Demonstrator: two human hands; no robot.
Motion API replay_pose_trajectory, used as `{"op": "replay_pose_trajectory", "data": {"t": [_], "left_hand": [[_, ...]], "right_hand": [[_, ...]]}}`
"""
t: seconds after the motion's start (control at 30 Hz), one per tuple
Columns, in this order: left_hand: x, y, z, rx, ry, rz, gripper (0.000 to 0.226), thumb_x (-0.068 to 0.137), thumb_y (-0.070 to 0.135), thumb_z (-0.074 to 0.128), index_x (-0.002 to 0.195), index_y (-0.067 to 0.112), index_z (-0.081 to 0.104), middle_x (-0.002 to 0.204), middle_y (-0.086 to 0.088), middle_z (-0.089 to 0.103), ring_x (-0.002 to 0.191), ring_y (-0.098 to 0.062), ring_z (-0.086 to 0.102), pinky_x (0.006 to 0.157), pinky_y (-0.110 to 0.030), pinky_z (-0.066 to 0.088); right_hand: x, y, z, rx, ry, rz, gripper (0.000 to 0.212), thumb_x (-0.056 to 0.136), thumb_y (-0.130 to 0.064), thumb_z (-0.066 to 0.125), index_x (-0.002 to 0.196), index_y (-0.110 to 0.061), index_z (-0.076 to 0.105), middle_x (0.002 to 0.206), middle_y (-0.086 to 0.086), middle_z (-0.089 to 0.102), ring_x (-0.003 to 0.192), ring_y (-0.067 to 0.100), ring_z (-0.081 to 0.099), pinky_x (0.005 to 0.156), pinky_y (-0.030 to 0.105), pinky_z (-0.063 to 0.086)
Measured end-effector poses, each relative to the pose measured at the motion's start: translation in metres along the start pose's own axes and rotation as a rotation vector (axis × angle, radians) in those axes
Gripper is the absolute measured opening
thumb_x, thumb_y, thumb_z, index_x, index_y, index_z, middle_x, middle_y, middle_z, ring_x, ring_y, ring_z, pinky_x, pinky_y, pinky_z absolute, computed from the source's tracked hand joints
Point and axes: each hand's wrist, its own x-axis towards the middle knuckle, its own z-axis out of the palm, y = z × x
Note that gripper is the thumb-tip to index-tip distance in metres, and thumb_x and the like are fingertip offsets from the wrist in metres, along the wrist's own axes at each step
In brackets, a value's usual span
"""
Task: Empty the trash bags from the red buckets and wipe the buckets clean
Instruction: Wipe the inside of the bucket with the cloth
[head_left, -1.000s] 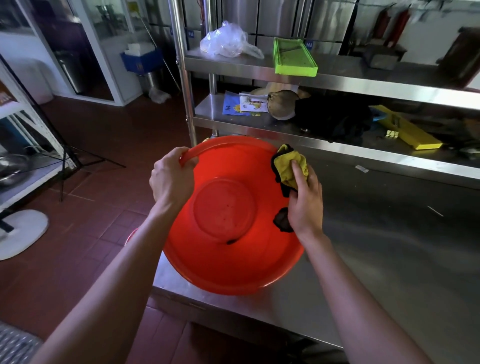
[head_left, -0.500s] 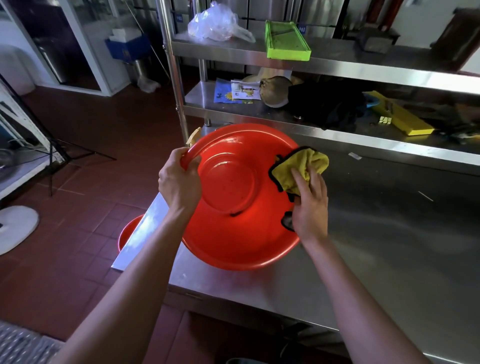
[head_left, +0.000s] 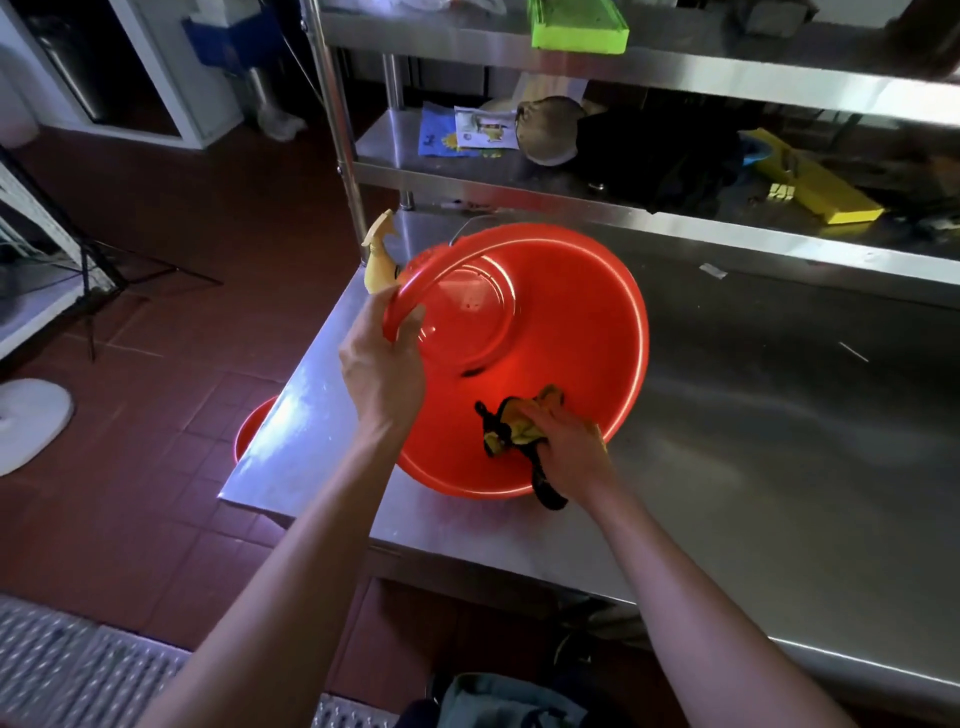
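A red bucket (head_left: 561, 332) is tilted on the steel table (head_left: 753, 467), its open mouth turned toward me. My left hand (head_left: 382, 364) grips its rim at the upper left. My right hand (head_left: 569, 452) holds a yellow cloth with black edging (head_left: 511, 428) against the inner wall near the bucket's lower rim. A second red bucket (head_left: 252, 426) stands on the floor to the left, mostly hidden by the table's corner.
A yellow spray bottle (head_left: 379, 257) stands behind the bucket near the shelf post (head_left: 340, 130). Steel shelves (head_left: 675, 218) above the table carry a green tray (head_left: 579, 26), papers, a dark bag and a yellow tool. Red tile floor lies to the left.
My right hand has swept the cloth from the bucket's upper right wall down to its lower rim. The bucket has tilted further, and the view has shifted down and left.
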Motion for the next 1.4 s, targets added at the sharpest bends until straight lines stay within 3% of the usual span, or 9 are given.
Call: {"op": "replay_pose_trajectory", "data": {"t": [0.17, 0.3, 0.43, 0.53, 0.73, 0.93, 1.07, 1.2, 1.4], "left_hand": [[-0.009, -0.009, -0.001, 0.045, -0.015, 0.006, 0.027, 0.098, 0.036, 0.069, 0.123, 0.025, 0.072, 0.095, 0.005, 0.074, 0.077, 0.001, 0.060, 0.073, -0.022, 0.050], [-0.019, -0.017, 0.001, 0.070, -0.029, 0.017, 0.032, 0.097, 0.035, 0.071, 0.125, 0.020, 0.072, 0.099, -0.001, 0.075, 0.074, 0.005, 0.057, 0.073, -0.014, 0.046], [-0.025, -0.027, -0.001, 0.051, 0.031, -0.002, 0.034, 0.097, 0.037, 0.070, 0.127, 0.021, 0.071, 0.107, 0.000, 0.076, 0.084, -0.008, 0.067, 0.082, -0.032, 0.056], [-0.026, -0.033, -0.002, 0.054, 0.051, 0.008, 0.032, 0.098, 0.032, 0.070, 0.127, 0.018, 0.070, 0.105, -0.001, 0.075, 0.074, 0.003, 0.059, 0.076, -0.032, 0.055], [-0.037, -0.043, -0.001, 0.157, -0.007, 0.032, 0.030, 0.101, 0.030, 0.065, 0.129, 0.020, 0.067, 0.105, 0.001, 0.073, 0.084, -0.006, 0.061, 0.077, -0.026, 0.048], [-0.072, -0.062, 0.003, 0.166, -0.111, 0.084, 0.032, 0.098, 0.026, 0.066, 0.127, 0.013, 0.069, 0.118, 0.004, 0.074, 0.086, 0.002, 0.065, 0.077, -0.012, 0.046], [-0.072, -0.069, 0.001, 0.154, -0.119, 0.086, 0.033, 0.098, 0.025, 0.066, 0.128, 0.012, 0.068, 0.125, 0.000, 0.073, 0.094, -0.020, 0.072, 0.080, -0.028, 0.054], [-0.070, -0.072, -0.003, 0.156, -0.142, 0.098, 0.036, 0.098, 0.028, 0.065, 0.128, 0.009, 0.068, 0.126, -0.004, 0.073, 0.097, -0.024, 0.073, 0.082, -0.025, 0.053], [-0.072, -0.073, -0.004, 0.192, -0.132, 0.049, 0.033, 0.096, 0.020, 0.068, 0.127, 0.011, 0.069, 0.105, -0.022, 0.073, 0.076, -0.002, 0.060, 0.072, -0.010, 0.041]], "right_hand": [[-0.001, -0.013, -0.006, -0.214, -0.305, -0.064, 0.054, 0.101, -0.047, 0.048, 0.153, -0.037, 0.038, 0.161, 0.002, 0.033, 0.148, 0.030, 0.025, 0.118, 0.042, 0.015], [0.010, -0.004, 0.004, -0.316, -0.381, -0.159, 0.053, 0.104, -0.044, 0.019, 0.148, -0.032, 0.045, 0.159, 0.005, 0.034, 0.144, 0.034, 0.030, 0.115, 0.045, 0.028], [0.017, 0.010, 0.020, -0.391, -0.311, -0.159, 0.068, 0.092, -0.042, 0.011, 0.155, -0.032, 0.033, 0.165, 0.006, 0.020, 0.153, 0.033, 0.010, 0.118, 0.053, 0.018], [0.025, 0.012, 0.027, -0.352, -0.283, -0.117, 0.058, 0.100, -0.041, 0.024, 0.158, -0.035, 0.026, 0.170, 0.005, 0.006, 0.156, 0.031, -0.003, 0.123, 0.053, 0.007], [0.038, 0.023, 0.051, -0.388, -0.273, -0.094, 0.061, 0.101, -0.039, 0.038, 0.160, -0.028, 0.021, 0.169, 0.009, 0.009, 0.155, 0.036, -0.003, 0.124, 0.055, 0.006], [0.034, 0.039, 0.084, -0.379, -0.323, -0.053, 0.069, 0.095, -0.043, 0.018, 0.161, -0.024, 0.020, 0.167, 0.013, 0.018, 0.155, 0.040, 0.002, 0.123, 0.057, 0.006], [0.033, 0.043, 0.102, -0.318, -0.275, -0.041, 0.075, 0.089, -0.044, 0.015, 0.157, -0.020, 0.034, 0.162, 0.016, 0.031, 0.153, 0.044, 0.013, 0.120, 0.063, 0.011], [0.034, 0.040, 0.114, -0.327, -0.228, -0.040, 0.077, 0.087, -0.044, 0.010, 0.159, -0.023, 0.031, 0.166, 0.013, 0.024, 0.155, 0.039, 0.009, 0.122, 0.061, 0.005], [0.034, 0.014, 0.140, -0.192, -0.153, -0.014, 0.077, 0.087, -0.042, 0.009, 0.159, -0.023, 0.028, 0.166, 0.012, 0.022, 0.155, 0.037, 0.011, 0.122, 0.060, 0.007]]}}
